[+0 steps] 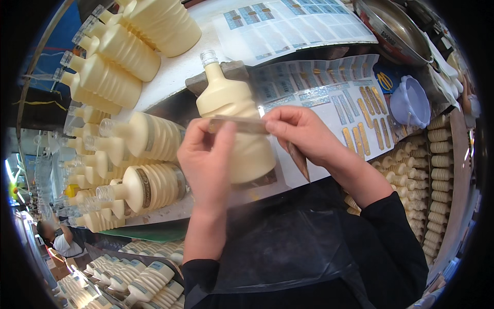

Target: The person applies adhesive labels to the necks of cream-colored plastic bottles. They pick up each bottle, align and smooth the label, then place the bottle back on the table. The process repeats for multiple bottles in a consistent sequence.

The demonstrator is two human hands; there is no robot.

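Observation:
A cream-coloured bottle (252, 159) with a ribbed body and a clear threaded neck lies in front of me, its neck pointing away and its upper part by a dark block (200, 82). Over its middle a narrow label strip (247, 125), slightly blurred, is stretched between my hands. My left hand (208, 159) is closed in a pinch on the strip's left end. At the other end, my right hand (303, 129) pinches the strip with thumb and fingertips. A brown pointed stick-like tool (299, 160) is also tucked in my right hand, its tip towards me.
Label sheets (303, 31) and loose gold and blue strips (355, 139) lie ahead and right. A lilac bucket (410, 103) and metal basin (396, 26) stand at far right. Bottles (149, 136) crowd the left; more (442, 185) are stacked right. A person (64, 239) is in the left background.

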